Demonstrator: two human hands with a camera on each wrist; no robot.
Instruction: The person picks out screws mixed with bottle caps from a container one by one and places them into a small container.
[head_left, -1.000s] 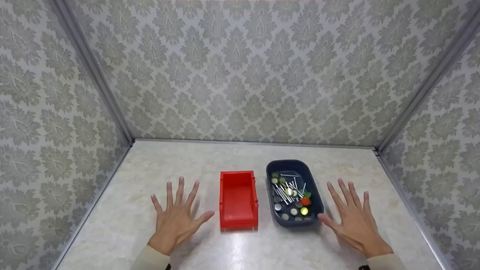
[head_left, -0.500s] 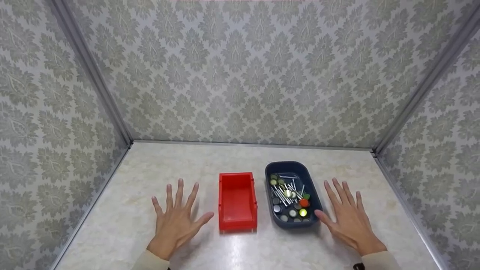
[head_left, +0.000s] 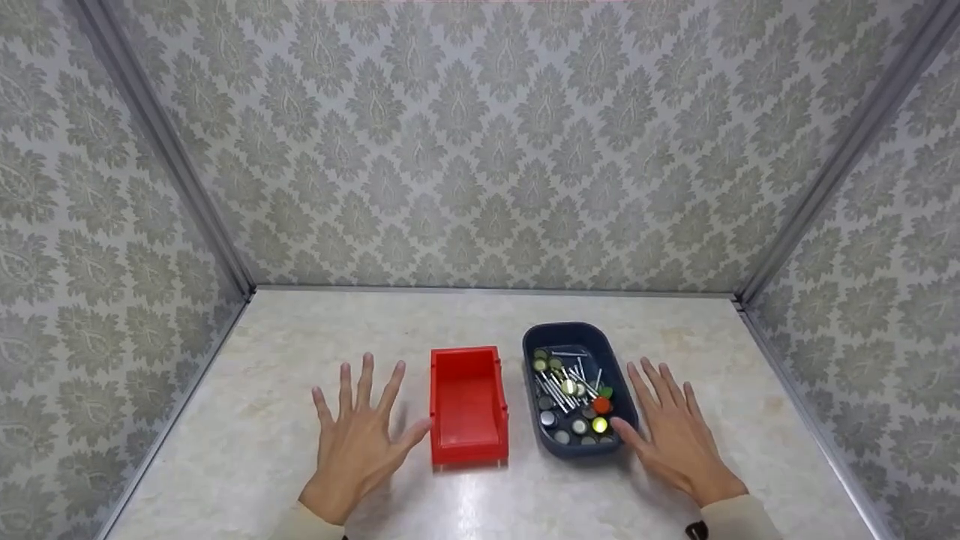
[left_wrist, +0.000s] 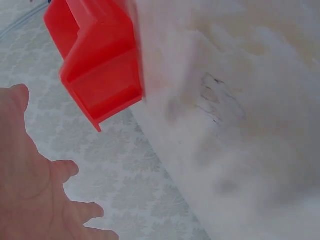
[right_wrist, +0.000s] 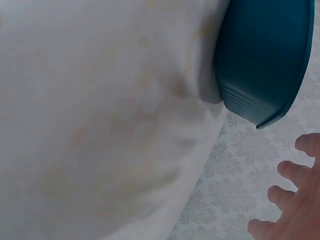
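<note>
My left hand (head_left: 358, 442) is spread, fingers apart, to the left of a red plastic bin (head_left: 469, 409). Nothing is in it, and its thumb points at the bin's near left side. The bin shows no contents in the head view. To its right stands a dark blue tub (head_left: 581, 337) holding several screws or nails (head_left: 556, 391), round metal caps or discs (head_left: 548, 418), an orange cap (head_left: 601, 405) and a green piece (head_left: 605, 391). My right hand (head_left: 675, 442) is also spread and holds nothing. Its thumb tip is beside the tub's near right rim; contact cannot be told.
Both containers stand on a pale marbled tabletop (head_left: 337, 322). Patterned wall panels (head_left: 480, 150) enclose it at the back and both sides, joined by grey metal strips (head_left: 157, 142). Tabletop surface shows between the left hand and the left wall.
My right hand has moved left, closer to the tub. The left hand has shifted slightly right towards the bin. Containers drift a little left as the head view moves.
</note>
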